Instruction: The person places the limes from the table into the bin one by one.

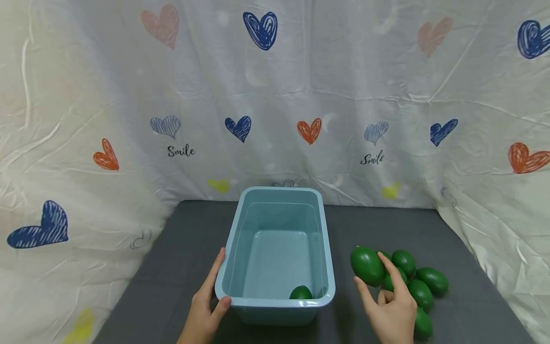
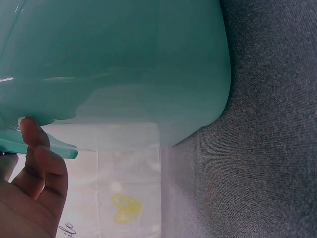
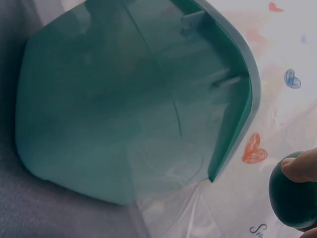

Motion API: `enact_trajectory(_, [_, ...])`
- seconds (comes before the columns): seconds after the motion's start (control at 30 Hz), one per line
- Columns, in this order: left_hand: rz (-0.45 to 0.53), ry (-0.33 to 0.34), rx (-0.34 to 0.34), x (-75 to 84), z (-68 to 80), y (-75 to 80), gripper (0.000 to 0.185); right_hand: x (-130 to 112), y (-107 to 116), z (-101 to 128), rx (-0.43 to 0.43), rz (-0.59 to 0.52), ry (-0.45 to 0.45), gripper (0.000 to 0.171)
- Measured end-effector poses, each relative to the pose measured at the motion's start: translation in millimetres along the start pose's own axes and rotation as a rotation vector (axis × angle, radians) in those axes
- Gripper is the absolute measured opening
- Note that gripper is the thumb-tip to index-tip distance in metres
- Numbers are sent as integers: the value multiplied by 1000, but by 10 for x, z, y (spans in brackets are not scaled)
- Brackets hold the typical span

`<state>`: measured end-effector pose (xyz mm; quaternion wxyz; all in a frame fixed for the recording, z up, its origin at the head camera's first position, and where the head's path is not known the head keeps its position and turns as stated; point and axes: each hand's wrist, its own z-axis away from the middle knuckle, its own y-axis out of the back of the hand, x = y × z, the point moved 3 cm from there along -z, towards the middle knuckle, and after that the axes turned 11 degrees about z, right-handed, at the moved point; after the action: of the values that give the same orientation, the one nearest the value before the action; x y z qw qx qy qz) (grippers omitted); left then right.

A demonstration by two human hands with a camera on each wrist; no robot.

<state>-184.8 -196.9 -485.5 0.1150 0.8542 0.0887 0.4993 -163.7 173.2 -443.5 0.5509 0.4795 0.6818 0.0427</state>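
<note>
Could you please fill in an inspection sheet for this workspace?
Surface: grey cloth table.
Things: blue bin holds one green fruit at its near wall; held fruit lifted beside the pile right of the bin.
Clutter: nothing seen.
Hands: left hand holds the bin's near left corner; right hand pinches the held fruit.
Cables: nothing seen.
Surroundings: white heart-print sheet behind and at both sides.
</note>
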Motion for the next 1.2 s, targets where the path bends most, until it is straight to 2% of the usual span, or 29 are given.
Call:
enact_trajectory(0.13, [13,10,0,10,3,-2,81,-28,-28,-1,17,-15,31,75])
enact_trajectory(0.4, [12,-14,-10,-8,3,8,82,-101,-99,26,10,-56,57,76])
enact_trajectory(0.9, [44,-39,-11,-28,5,20,83,-275,-193,42,-32,-80,87,75])
enact_trajectory(1.2, [45,-40,-12,-60,18,19,84,-369,-264,85,-51,-158,126,74])
